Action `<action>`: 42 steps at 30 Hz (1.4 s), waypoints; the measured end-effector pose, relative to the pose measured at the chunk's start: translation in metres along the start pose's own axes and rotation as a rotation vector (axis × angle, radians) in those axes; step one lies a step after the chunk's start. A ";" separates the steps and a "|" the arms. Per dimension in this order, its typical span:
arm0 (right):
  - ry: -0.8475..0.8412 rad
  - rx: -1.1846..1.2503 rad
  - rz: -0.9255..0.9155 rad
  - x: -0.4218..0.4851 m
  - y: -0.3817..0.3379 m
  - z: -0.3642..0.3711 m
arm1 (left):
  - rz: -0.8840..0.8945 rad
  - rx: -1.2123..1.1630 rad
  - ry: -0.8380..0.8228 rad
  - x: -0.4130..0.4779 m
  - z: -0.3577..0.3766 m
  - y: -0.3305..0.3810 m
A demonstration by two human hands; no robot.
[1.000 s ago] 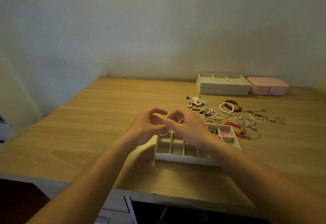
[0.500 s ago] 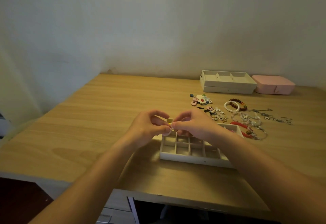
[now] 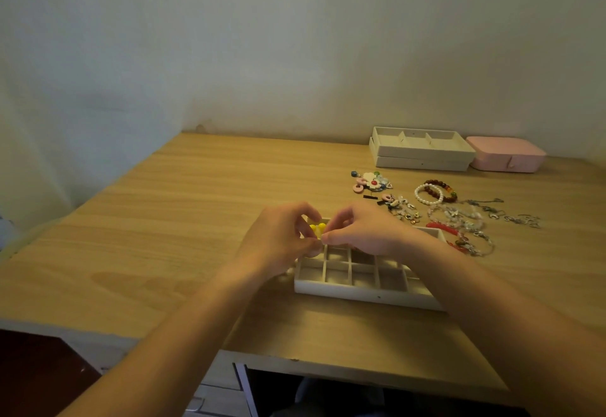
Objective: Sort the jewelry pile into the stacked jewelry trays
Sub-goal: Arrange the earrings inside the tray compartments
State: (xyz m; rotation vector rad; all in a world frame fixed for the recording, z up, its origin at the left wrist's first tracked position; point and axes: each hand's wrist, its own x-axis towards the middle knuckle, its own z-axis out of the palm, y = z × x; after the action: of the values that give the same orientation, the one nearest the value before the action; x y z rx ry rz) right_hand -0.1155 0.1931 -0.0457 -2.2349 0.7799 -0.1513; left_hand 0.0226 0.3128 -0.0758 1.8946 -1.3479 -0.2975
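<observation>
A white jewelry tray (image 3: 364, 293) with several small compartments lies on the desk in front of me. Above its far left corner my left hand (image 3: 278, 242) and my right hand (image 3: 364, 229) meet, fingertips pinching a small yellow beaded piece (image 3: 317, 229) between them. To the right of the tray spreads the jewelry pile (image 3: 459, 216): a flower brooch (image 3: 372, 181), a white pearl bracelet (image 3: 426, 195), a dark red bead bracelet (image 3: 441, 187), red pieces and silver chains. Two more stacked trays (image 3: 421, 151) sit at the back right. My right forearm hides the near tray's right side.
A pink jewelry box (image 3: 506, 154) stands right of the stacked trays against the wall. The wooden desk (image 3: 183, 219) meets walls at the back and left. Its front edge runs below my forearms, with a drawer underneath.
My hands stay joined over the tray's left corner. The yellow beaded piece now shows between my fingertips; before it was hidden. The view has shifted slightly.
</observation>
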 end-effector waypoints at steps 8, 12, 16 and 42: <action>0.025 -0.135 -0.004 0.001 -0.007 0.011 | -0.012 0.257 0.030 -0.008 0.004 0.008; 0.057 -0.161 0.005 0.002 -0.006 0.012 | -0.003 0.270 0.051 -0.009 0.002 0.010; 0.059 -0.157 -0.010 0.001 -0.006 0.014 | 0.007 0.233 0.055 -0.014 -0.002 0.008; 0.166 -0.154 0.102 0.010 -0.010 0.022 | -0.003 0.059 -0.057 -0.016 0.000 -0.001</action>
State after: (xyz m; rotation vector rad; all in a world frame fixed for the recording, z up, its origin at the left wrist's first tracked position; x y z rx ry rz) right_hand -0.0951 0.2060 -0.0558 -2.3419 1.0240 -0.2374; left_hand 0.0172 0.3272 -0.0804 1.9501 -1.4057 -0.3186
